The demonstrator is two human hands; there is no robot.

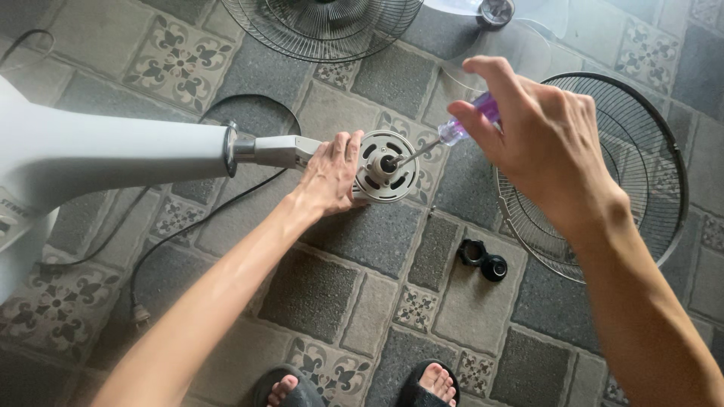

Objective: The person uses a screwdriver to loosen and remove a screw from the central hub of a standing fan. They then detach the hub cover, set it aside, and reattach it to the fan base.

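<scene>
Head view: hands (543, 132) drive screwdriver (452, 132) into fan motor (386, 167).

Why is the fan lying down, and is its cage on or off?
Off. The motor is bare, and both grilles lie on the floor. Why it's down, cannot tell.

Matt white plastic covers the fan motor housing (388, 166), the screwdriver (452, 130) pairs a clear purple plastic handle with a shiny metal shaft, and the wire grille (603, 166) is bare metal over rough patterned floor tiles (317, 294).

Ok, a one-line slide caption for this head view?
Left hand steadies fan motor while right hand holds purple-handled screwdriver to its hub.
</scene>
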